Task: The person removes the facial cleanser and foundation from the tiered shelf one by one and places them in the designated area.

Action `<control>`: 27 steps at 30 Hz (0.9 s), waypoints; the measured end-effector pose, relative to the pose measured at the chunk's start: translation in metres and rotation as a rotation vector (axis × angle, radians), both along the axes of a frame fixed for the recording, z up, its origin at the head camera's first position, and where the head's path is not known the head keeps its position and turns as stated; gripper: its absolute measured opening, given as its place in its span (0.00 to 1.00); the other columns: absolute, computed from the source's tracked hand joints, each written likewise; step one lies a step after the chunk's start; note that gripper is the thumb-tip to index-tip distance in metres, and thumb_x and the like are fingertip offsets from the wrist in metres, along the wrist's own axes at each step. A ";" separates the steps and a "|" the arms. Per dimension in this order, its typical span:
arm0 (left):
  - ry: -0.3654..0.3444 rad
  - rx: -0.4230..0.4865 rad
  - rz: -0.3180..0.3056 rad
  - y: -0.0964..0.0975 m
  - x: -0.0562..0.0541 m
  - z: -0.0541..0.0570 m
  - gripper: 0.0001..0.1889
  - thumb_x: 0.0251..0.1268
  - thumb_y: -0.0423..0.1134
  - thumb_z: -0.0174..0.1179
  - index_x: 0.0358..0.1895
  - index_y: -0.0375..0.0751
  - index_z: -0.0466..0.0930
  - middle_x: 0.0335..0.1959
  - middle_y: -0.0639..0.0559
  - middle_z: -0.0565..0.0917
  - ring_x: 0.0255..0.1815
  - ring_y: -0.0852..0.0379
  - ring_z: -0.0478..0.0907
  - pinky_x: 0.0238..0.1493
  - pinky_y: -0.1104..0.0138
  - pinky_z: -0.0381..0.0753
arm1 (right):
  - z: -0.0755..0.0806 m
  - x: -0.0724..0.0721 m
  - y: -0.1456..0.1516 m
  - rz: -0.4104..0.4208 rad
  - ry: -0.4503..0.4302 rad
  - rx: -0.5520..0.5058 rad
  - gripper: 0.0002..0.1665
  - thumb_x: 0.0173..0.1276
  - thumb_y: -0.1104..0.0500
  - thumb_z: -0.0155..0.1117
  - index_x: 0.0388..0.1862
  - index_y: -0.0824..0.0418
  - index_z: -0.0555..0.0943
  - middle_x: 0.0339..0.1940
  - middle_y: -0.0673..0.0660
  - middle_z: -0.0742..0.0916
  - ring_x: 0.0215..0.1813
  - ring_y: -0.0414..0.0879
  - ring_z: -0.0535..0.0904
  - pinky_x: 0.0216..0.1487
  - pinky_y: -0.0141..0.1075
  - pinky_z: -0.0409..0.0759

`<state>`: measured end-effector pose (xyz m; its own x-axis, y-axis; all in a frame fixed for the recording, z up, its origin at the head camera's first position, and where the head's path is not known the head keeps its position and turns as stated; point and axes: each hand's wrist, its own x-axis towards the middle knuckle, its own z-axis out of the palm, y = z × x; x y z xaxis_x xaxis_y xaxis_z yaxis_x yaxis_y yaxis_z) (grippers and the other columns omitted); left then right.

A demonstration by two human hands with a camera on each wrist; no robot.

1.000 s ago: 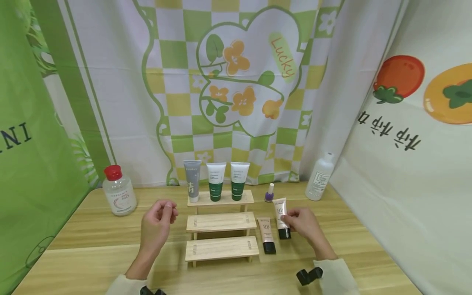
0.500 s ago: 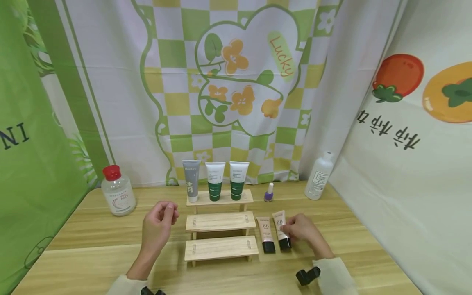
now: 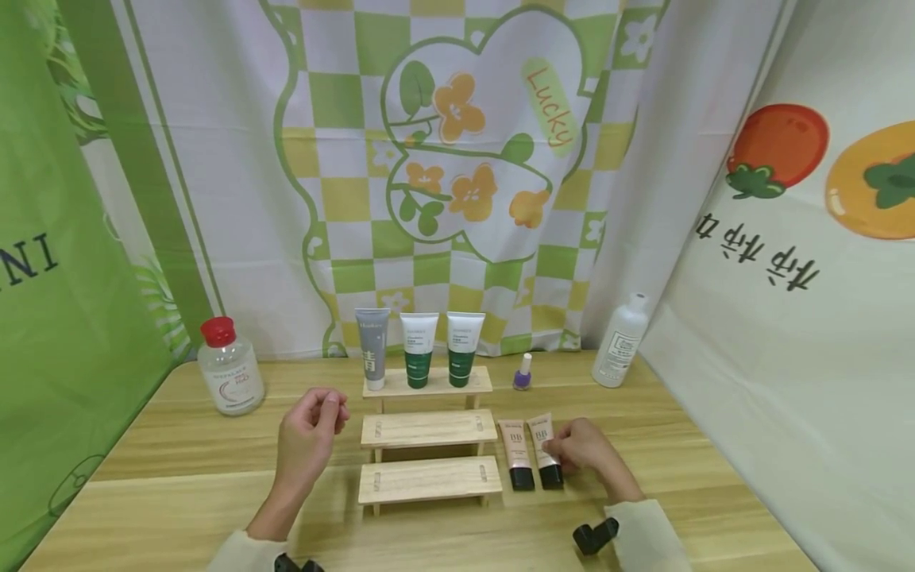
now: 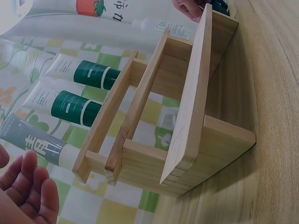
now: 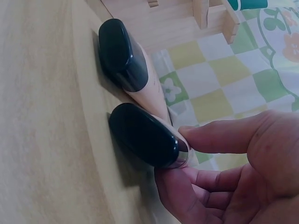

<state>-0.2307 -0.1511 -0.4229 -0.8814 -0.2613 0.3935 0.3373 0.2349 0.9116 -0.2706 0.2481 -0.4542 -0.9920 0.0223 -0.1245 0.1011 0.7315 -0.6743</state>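
Thumb and fingers of my right hand (image 3: pixel 589 450) pinch a beige BB cream tube (image 3: pixel 552 474) with a black cap. In the right wrist view its cap (image 5: pixel 142 135) lies at the table surface. Just to its left a matching BB cream tube (image 3: pixel 517 457) lies on the table, cap toward me. My left hand (image 3: pixel 309 437) is raised left of a three-step wooden stand (image 3: pixel 430 481), fingers loosely curled and holding nothing. On the top step stand a grey tube (image 3: pixel 372 349) and two white-and-green tubes, the left one (image 3: pixel 419 349) and the right one (image 3: pixel 465 349).
A clear bottle with a red cap (image 3: pixel 232 373) stands at the left of the table (image 3: pixel 179 508). Behind the BB cream tubes is a purple nail polish bottle (image 3: pixel 523 377). A white bottle (image 3: pixel 620 345) stands at the back right. Printed cloths hang around the table.
My right hand has brought the BB cream tube down and toward me, so it now lies beside the other. My left hand has hardly moved.
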 end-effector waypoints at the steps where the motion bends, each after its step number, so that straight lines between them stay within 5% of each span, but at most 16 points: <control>1: 0.000 -0.001 -0.001 0.000 0.000 0.000 0.10 0.75 0.35 0.51 0.38 0.34 0.80 0.27 0.44 0.83 0.25 0.61 0.78 0.28 0.72 0.80 | 0.000 0.000 0.000 0.000 -0.003 0.002 0.09 0.58 0.61 0.71 0.27 0.68 0.83 0.21 0.55 0.82 0.24 0.46 0.79 0.27 0.40 0.81; 27: -0.038 -0.009 0.000 0.000 0.000 0.000 0.11 0.75 0.37 0.52 0.37 0.36 0.81 0.27 0.44 0.83 0.26 0.55 0.80 0.28 0.71 0.80 | -0.003 -0.004 0.006 -0.022 -0.073 -0.003 0.11 0.59 0.61 0.70 0.34 0.71 0.84 0.27 0.58 0.84 0.27 0.47 0.82 0.30 0.39 0.85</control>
